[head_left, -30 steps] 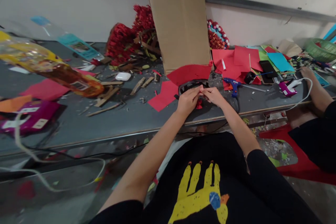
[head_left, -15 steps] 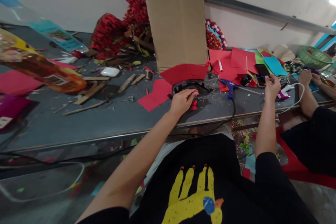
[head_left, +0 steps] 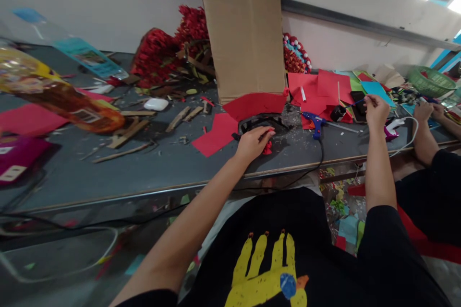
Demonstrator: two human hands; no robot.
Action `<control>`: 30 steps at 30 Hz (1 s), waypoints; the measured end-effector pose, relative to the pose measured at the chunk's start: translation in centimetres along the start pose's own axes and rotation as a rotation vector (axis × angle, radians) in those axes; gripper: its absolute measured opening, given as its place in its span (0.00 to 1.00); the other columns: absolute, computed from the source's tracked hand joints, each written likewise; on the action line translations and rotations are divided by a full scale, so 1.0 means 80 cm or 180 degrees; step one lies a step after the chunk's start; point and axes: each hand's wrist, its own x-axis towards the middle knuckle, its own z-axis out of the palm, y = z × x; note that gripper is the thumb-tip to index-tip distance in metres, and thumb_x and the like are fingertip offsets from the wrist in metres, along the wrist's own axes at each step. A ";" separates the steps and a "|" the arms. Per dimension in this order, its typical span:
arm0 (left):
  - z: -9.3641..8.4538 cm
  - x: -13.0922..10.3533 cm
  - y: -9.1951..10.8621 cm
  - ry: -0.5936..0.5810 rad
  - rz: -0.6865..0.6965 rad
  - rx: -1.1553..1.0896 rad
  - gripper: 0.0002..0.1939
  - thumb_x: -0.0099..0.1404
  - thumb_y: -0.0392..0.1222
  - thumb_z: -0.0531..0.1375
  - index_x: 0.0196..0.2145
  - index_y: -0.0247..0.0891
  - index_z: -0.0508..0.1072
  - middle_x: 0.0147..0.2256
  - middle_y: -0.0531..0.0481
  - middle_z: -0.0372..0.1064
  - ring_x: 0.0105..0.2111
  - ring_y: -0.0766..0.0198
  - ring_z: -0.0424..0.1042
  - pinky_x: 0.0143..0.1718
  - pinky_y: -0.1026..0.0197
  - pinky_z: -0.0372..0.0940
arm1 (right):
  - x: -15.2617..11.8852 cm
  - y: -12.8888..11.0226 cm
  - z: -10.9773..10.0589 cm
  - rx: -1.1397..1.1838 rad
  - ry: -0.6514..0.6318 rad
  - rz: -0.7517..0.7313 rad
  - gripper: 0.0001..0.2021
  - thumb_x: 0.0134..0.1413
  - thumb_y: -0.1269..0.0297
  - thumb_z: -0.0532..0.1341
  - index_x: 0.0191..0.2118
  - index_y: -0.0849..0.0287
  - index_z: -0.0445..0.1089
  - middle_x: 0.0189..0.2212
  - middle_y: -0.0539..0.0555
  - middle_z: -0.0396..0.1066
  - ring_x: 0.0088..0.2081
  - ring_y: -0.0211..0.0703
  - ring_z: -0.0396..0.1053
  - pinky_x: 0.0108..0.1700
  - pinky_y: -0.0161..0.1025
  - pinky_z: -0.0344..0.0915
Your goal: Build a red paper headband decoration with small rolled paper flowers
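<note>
My left hand (head_left: 254, 144) is closed in a pinch low over the table, with a small bit of red paper (head_left: 271, 130) at its fingertips. Just below the fingers shows a crumpled red paper piece (head_left: 267, 147). Behind the hand stand a curved red paper strip (head_left: 254, 104) and a dark, frame-like object (head_left: 261, 121), partly covered by the hand. Held up at the right, my right hand (head_left: 376, 111) pinches a thin dark blue stick (head_left: 355, 102). The stick slants down towards a small black jar (head_left: 337, 113); whether it touches the jar I cannot tell.
A blue glue gun (head_left: 317, 123) lies between my hands, its cord over the table edge. Red paper sheets (head_left: 333, 87) and a phone (head_left: 358, 100) lie behind. A cardboard box (head_left: 248, 29) stands centrally, bottles (head_left: 61, 91) at left. Another person's hands (head_left: 425, 110) work far right.
My right hand has moved right and slightly up with the stick, which now slants more. My left hand keeps its pinch near the same spot. The whole view has shifted a little.
</note>
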 end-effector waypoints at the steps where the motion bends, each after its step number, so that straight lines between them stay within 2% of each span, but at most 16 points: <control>1: 0.000 0.000 0.000 0.0008 0.0003 -0.0001 0.21 0.67 0.55 0.51 0.42 0.38 0.76 0.41 0.43 0.76 0.42 0.58 0.75 0.44 0.58 0.68 | 0.002 -0.004 -0.003 0.0000 0.0004 -0.0033 0.18 0.55 0.52 0.57 0.38 0.63 0.73 0.32 0.60 0.76 0.29 0.42 0.75 0.33 0.41 0.72; 9: 0.000 0.001 0.002 -0.0014 -0.0036 0.0021 0.20 0.66 0.54 0.52 0.42 0.38 0.75 0.41 0.44 0.76 0.42 0.58 0.75 0.44 0.58 0.68 | 0.014 -0.022 -0.025 -0.0181 0.0163 -0.0282 0.17 0.57 0.52 0.56 0.39 0.61 0.73 0.33 0.59 0.76 0.29 0.43 0.75 0.34 0.43 0.73; 12: -0.001 0.001 0.001 -0.0019 -0.0036 0.0044 0.20 0.66 0.54 0.51 0.42 0.38 0.75 0.41 0.44 0.76 0.42 0.57 0.74 0.45 0.58 0.67 | 0.015 -0.022 -0.030 -0.0168 0.0160 -0.0282 0.19 0.57 0.50 0.55 0.41 0.61 0.73 0.34 0.59 0.76 0.30 0.44 0.75 0.31 0.42 0.73; 20: 0.000 0.000 0.003 -0.0005 -0.0038 0.0046 0.20 0.66 0.55 0.51 0.42 0.38 0.75 0.41 0.44 0.76 0.42 0.58 0.75 0.44 0.58 0.68 | 0.011 -0.020 -0.030 -0.0129 0.0292 -0.0214 0.20 0.55 0.49 0.56 0.40 0.60 0.74 0.34 0.59 0.76 0.29 0.44 0.75 0.23 0.38 0.69; 30: -0.002 0.001 0.006 -0.0015 -0.0023 0.0087 0.22 0.67 0.56 0.50 0.42 0.37 0.75 0.40 0.44 0.76 0.40 0.58 0.75 0.43 0.59 0.68 | 0.008 -0.005 -0.028 -0.0176 0.0227 -0.0192 0.21 0.57 0.50 0.55 0.41 0.63 0.74 0.34 0.61 0.76 0.30 0.45 0.75 0.25 0.39 0.70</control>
